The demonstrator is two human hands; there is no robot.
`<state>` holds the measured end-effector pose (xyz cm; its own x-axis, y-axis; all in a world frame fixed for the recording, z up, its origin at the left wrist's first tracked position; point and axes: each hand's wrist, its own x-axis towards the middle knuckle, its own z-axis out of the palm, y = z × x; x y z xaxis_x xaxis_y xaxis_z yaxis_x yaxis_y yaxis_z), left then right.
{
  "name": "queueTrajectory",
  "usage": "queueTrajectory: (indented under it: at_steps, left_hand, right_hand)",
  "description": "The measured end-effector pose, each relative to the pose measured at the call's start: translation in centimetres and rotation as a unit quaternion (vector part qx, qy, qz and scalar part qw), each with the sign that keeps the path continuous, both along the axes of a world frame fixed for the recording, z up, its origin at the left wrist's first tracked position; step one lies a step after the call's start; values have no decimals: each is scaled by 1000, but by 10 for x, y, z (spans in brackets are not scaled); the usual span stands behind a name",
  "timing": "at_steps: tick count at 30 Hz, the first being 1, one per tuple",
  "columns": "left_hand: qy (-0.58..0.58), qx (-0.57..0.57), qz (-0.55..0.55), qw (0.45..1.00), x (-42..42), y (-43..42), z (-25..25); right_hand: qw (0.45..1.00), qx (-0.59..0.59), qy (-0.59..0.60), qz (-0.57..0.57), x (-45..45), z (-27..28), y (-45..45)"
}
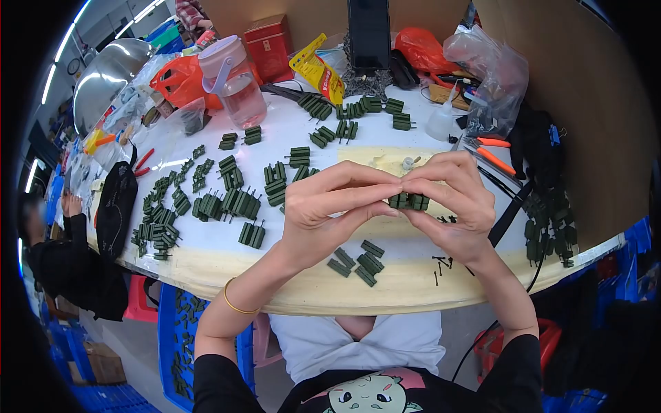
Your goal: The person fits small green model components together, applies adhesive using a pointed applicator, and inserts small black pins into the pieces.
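Note:
Above the front of the table, my left hand (341, 210) and my right hand (451, 203) meet at the fingertips. Both are closed around one dark green plastic piece (409, 201), which is blocky and ridged. Fingers cover part of it. Below my hands lie several loose green blocks (368, 263) without rods. Several thin dark rods (441, 265) are scattered nearest my right hand. To the left of my left hand, many similar green pieces (241, 204) lie in groups, some with a thin rod sticking out.
A clear jug with a lilac lid (237, 86) stands at the back left. Orange-handled pliers (494, 155) and a squeeze bottle (441, 122) lie right. A dark phone-like screen (369, 34) stands behind. A blue crate (169, 344) sits below left. Another person (76, 255) sits far left.

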<state>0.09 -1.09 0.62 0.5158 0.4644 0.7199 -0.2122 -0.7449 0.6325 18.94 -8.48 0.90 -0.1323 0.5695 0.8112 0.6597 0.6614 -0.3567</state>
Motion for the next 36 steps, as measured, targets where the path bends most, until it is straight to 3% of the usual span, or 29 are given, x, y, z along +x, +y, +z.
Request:
queueTrajectory:
  at_steps: [19,23,36]
  left_hand:
    - [-17,12,-5,1000,2,2,1]
    - [-16,6,22,1000,1,3,1]
    - [4,28,36,999,3,4,1]
  right_hand:
    - [1000,-1,11,-5,0,4,0]
    - [998,10,34,-49,-1,8,-1]
    - [1000,18,0,-20,7,6,-2]
